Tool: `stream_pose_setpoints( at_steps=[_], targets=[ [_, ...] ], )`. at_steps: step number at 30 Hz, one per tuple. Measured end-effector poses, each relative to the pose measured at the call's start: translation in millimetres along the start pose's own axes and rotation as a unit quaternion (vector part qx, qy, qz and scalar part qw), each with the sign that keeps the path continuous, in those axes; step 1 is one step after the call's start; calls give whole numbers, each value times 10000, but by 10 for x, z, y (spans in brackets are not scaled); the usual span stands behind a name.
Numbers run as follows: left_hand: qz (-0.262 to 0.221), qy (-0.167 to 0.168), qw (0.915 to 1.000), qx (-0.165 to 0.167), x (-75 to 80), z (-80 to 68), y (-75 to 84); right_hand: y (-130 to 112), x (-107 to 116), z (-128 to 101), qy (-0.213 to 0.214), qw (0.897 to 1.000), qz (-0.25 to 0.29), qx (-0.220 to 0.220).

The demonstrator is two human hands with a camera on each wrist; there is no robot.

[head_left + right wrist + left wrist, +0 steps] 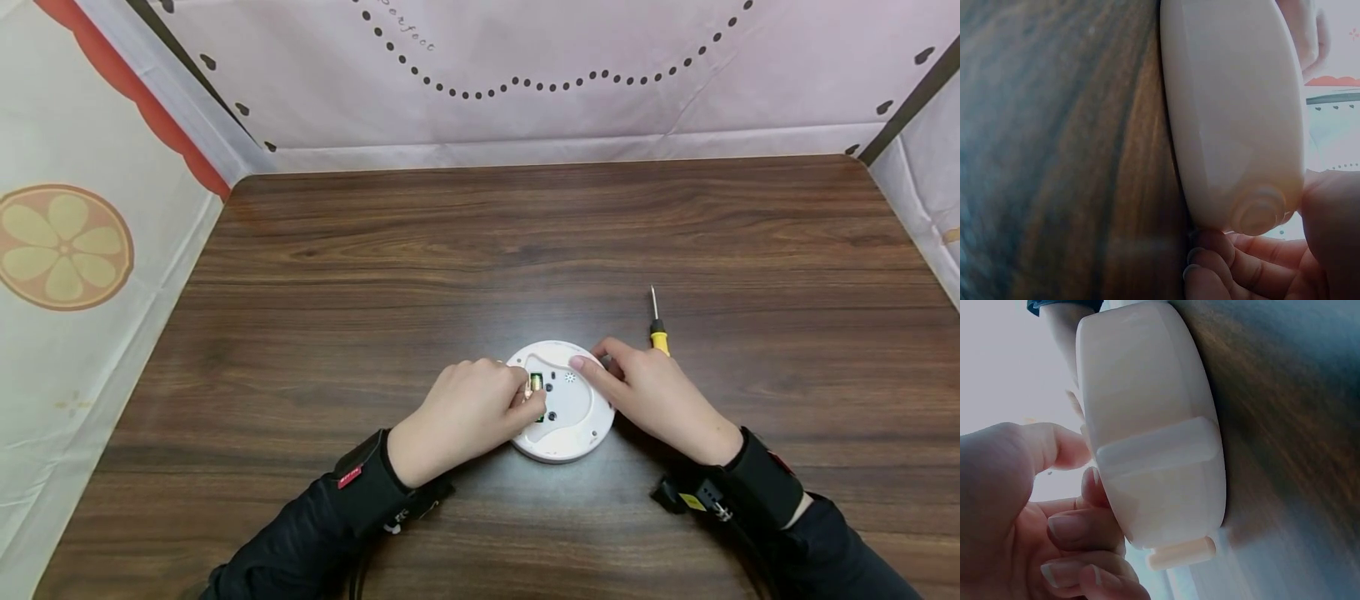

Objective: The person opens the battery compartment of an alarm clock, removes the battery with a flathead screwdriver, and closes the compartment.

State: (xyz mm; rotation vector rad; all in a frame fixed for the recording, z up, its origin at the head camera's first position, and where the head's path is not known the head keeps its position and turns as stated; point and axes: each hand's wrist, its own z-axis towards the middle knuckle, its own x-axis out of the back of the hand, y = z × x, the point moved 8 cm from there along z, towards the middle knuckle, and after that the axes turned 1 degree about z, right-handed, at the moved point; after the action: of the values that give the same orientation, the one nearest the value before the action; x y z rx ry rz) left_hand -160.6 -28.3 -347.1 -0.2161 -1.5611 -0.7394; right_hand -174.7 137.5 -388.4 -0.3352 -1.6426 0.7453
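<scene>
Left grip: we see our left hand (465,417) with fingers curled at the open battery compartment (537,385) of a round white device (570,417), fingertips pinching at a green-and-gold battery there; whether the battery is truly gripped we cannot tell.
Right grip: our right hand (652,396) steadies the device's right rim, thumb flat on its top face, the other fingers curled under the edge in the right wrist view.
Device: it lies back-side up on the wooden table (525,242), near the front edge, between both hands.
Writing: none readable on the device; small red tag on the left wrist strap (367,483), text too small to read.
Hand pose: both forearms come in from the near edge, wrists low, in dark sleeves.
Beside: a yellow-handled screwdriver (657,329) lies just behind the right hand, tip pointing away.
</scene>
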Motion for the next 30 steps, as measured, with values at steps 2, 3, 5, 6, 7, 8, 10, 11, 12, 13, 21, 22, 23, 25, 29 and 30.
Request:
stream_pose_setpoints(
  at_steps=[2,3,5,6,7,8,10,11,12,13,21,22,23,25,29,30],
  targets=[
    [21,35,10000,-39,7,-3,13,-1,4,-1,-8,10000,-10,-7],
    [16,53,10000,-57,11,-4,17,-2,6,-1,-14,10000,-18,-4],
    [-11,69,9999,-77,16,-2,22,-1,7,-4,-41,10000,-28,-17],
    [-43,72,9999,-79,20,1,19,1,8,-5,-50,10000,-32,-25],
    [-70,78,9999,-69,25,4,11,2,7,-7,-61,10000,-34,-34],
    [-115,80,9999,-49,35,8,-1,3,6,-7,-67,10000,-33,-41],
    [-226,105,9997,13,81,21,-43,5,0,-8,-82,9999,-20,-62],
    [-289,148,9995,43,121,27,-72,7,-4,-9,-93,9999,-15,-76],
    [-331,216,9992,75,175,31,-107,7,-6,-8,-91,9999,-15,-84],
    [-363,286,9989,97,236,34,-143,7,-10,-8,-92,9999,-12,-93],
    [131,429,9983,369,540,82,-589,-1,-27,-1,-159,9996,23,-211],
    [260,358,9982,404,535,99,-647,-5,-24,1,-154,9997,31,-204],
    [372,283,9980,425,527,117,-698,-7,-21,3,-147,9997,28,-200],
    [570,137,9973,441,488,158,-788,-11,-14,0,-148,9997,31,-184],
    [812,-137,9955,464,338,221,-950,7,-30,-18,-172,9996,57,-200],
    [835,-220,9951,484,289,230,-989,16,-42,-25,-193,9995,70,-225]
  ],
)
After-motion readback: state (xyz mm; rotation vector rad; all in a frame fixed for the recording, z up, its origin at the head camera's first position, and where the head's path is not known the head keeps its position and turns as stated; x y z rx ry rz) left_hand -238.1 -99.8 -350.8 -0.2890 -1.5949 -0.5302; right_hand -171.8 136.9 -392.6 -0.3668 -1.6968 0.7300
